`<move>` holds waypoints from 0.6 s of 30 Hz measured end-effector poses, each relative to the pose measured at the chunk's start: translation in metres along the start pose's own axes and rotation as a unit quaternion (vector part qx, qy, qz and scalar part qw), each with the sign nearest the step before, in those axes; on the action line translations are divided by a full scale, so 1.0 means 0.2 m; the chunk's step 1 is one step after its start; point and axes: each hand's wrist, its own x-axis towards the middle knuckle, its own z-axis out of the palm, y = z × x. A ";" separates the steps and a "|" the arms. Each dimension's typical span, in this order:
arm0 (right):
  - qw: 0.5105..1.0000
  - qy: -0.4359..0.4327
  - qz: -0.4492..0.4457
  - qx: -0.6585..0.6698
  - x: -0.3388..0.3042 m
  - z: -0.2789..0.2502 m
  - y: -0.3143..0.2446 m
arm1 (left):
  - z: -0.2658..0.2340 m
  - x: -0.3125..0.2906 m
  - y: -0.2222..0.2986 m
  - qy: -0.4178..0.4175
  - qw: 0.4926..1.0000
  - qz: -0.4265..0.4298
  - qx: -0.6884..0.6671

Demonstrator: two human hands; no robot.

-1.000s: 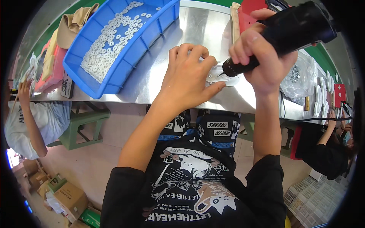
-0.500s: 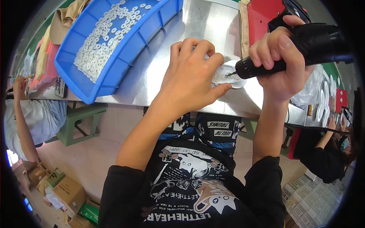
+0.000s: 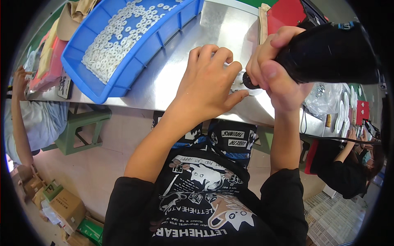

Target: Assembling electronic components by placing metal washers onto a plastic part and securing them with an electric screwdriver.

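My right hand (image 3: 277,71) is wrapped round a black electric screwdriver (image 3: 328,53), held slanting with its chuck end low. The chuck meets a whitish, partly clear plastic part (image 3: 256,92) on the metal table; the bit's tip is mostly hidden. Curled over the left side of that part, my left hand (image 3: 207,84) grips it against the table with fingers bent and thumb along the near side. Much of the part is covered by both hands, so its full shape does not show.
A blue bin (image 3: 135,67) of small white gears (image 3: 111,53) stands at the left of the steel table (image 3: 164,96). On the right are a red case (image 3: 285,16), a clear plastic bag (image 3: 322,98) and white sole-shaped pieces (image 3: 341,117). People sit at both sides.
My right hand and the screwdriver have shifted left and lower over the plastic part, and the chuck now sits closer to it. My left hand stays nearly in place.
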 end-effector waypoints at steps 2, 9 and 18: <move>1.000 -0.001 -0.002 0.008 0.01 -0.01 0.00 | 0.00 0.00 0.00 0.006 1.000 0.005 0.004; 0.994 0.059 0.045 -0.076 -0.03 -0.01 -0.03 | 0.00 0.03 0.01 0.005 1.000 0.023 0.001; 0.994 0.070 0.004 -0.086 0.00 -0.04 -0.20 | -0.01 0.03 0.04 0.000 0.997 0.072 0.019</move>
